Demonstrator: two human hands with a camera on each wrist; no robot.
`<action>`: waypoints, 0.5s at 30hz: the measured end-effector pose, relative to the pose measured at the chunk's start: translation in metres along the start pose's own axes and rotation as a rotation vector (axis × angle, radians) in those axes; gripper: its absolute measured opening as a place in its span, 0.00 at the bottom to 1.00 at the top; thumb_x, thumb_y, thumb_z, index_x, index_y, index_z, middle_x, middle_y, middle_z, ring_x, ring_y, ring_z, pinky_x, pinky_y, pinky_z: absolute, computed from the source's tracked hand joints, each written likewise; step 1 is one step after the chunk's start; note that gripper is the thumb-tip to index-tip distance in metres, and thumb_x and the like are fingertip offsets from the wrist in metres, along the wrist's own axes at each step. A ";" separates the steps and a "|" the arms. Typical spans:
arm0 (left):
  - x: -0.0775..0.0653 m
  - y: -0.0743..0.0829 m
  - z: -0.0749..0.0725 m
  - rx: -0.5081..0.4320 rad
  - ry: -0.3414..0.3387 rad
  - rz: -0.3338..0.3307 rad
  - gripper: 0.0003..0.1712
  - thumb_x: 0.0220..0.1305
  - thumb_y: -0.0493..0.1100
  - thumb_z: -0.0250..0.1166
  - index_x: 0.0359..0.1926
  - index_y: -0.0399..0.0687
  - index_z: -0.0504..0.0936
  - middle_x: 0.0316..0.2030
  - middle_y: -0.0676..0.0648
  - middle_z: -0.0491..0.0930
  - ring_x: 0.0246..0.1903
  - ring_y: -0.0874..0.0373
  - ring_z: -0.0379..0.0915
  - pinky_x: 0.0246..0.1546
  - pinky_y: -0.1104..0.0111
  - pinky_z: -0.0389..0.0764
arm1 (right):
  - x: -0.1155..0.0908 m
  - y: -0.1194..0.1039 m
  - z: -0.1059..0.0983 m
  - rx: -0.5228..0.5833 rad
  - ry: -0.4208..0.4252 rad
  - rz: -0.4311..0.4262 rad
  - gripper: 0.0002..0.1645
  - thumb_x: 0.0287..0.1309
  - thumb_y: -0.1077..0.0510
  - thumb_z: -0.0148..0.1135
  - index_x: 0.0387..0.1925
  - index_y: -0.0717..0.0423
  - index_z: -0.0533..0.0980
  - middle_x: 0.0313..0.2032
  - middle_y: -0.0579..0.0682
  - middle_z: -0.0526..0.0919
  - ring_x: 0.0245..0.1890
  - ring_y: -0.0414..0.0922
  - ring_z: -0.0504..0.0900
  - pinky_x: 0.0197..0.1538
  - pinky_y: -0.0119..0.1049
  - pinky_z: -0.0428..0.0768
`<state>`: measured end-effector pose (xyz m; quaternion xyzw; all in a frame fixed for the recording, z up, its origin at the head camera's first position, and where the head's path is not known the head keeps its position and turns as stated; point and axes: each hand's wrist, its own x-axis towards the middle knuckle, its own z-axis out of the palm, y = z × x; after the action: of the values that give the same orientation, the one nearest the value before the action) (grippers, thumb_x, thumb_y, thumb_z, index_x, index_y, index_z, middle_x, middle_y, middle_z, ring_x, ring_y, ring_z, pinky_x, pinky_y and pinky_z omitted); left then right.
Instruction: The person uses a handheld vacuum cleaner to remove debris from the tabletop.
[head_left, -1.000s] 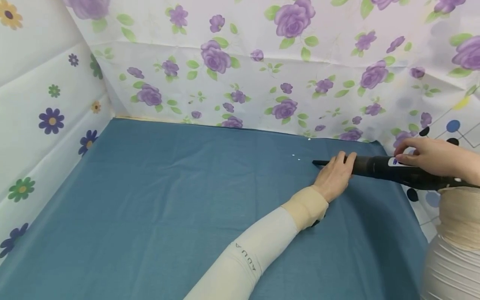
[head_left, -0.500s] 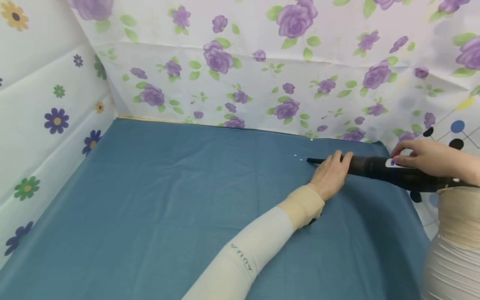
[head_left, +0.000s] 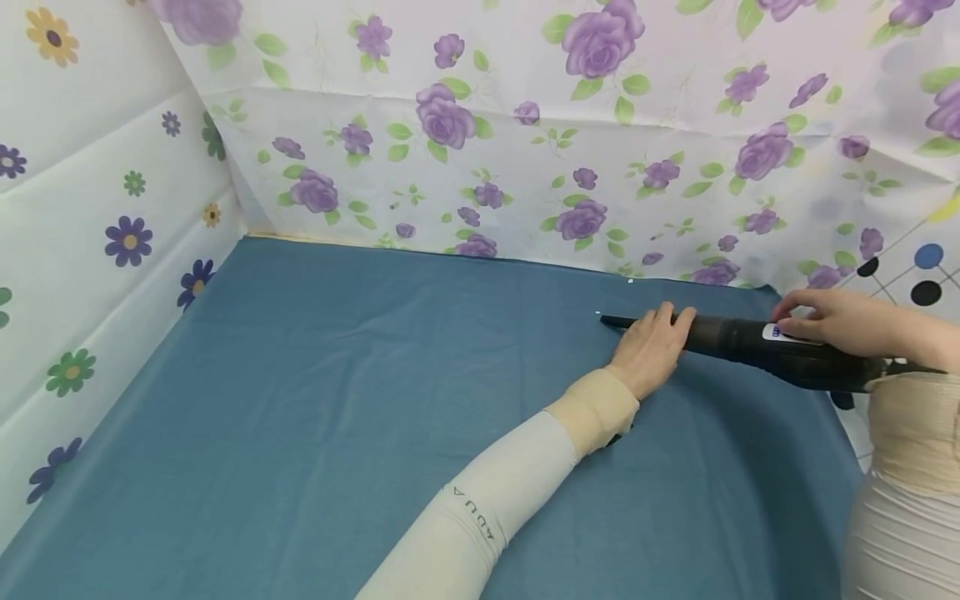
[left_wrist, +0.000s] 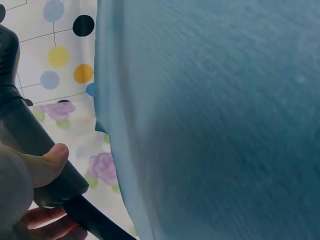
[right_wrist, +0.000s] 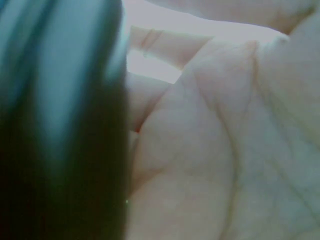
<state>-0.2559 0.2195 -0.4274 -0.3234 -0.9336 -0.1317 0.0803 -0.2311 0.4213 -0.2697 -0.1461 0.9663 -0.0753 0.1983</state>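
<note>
A black handheld vacuum cleaner (head_left: pixel 738 343) with a slim, pointed nozzle (head_left: pixel 617 321) slants across the right side of the blue cloth in the head view. My left hand (head_left: pixel 648 348) grips its front end just behind the nozzle; in the left wrist view the thumb lies along the dark barrel (left_wrist: pixel 30 125) and the fingers come from beneath. Farther back, my right hand (head_left: pixel 843 325) holds the body near its white label, and the right wrist view shows the palm close beside the blurred dark casing (right_wrist: pixel 65 125). One tiny white scrap (head_left: pixel 597 312) lies right at the nozzle tip.
Another white scrap (head_left: pixel 630 281) lies near the cloth's back edge. The blue cloth (head_left: pixel 300 400) covers the surface, with faint creases. White floral sheeting (head_left: pixel 517 150) rises behind it, more flowered sheeting (head_left: pixel 75 267) at the left, and dotted sheeting (head_left: pixel 900 267) at the right.
Both hands have moved the vacuum cleaner leftward, bringing its nozzle tip to the white scraps. Of the two scraps near the tip, only one now shows. The head view has shifted slightly left.
</note>
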 end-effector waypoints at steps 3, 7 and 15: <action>0.001 -0.002 0.000 0.005 0.006 -0.002 0.36 0.65 0.51 0.62 0.69 0.56 0.56 0.56 0.48 0.67 0.48 0.57 0.70 0.50 0.71 0.75 | 0.001 0.001 0.000 0.007 -0.004 -0.014 0.15 0.71 0.56 0.51 0.50 0.64 0.72 0.39 0.60 0.80 0.35 0.53 0.76 0.37 0.48 0.74; 0.002 -0.006 0.000 0.009 0.010 -0.002 0.36 0.65 0.51 0.62 0.70 0.55 0.56 0.56 0.48 0.67 0.49 0.57 0.71 0.51 0.71 0.75 | 0.004 0.000 0.002 0.021 -0.004 -0.020 0.15 0.71 0.57 0.50 0.51 0.64 0.72 0.41 0.61 0.79 0.38 0.54 0.77 0.39 0.51 0.76; 0.004 -0.012 0.004 0.022 0.001 -0.021 0.36 0.66 0.50 0.61 0.70 0.55 0.56 0.57 0.47 0.67 0.49 0.57 0.70 0.52 0.71 0.74 | 0.011 -0.007 0.003 -0.003 0.007 -0.044 0.15 0.71 0.57 0.51 0.50 0.64 0.72 0.44 0.64 0.79 0.42 0.58 0.78 0.41 0.53 0.76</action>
<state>-0.2668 0.2135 -0.4323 -0.3124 -0.9384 -0.1223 0.0828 -0.2377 0.4106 -0.2745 -0.1674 0.9636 -0.0787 0.1931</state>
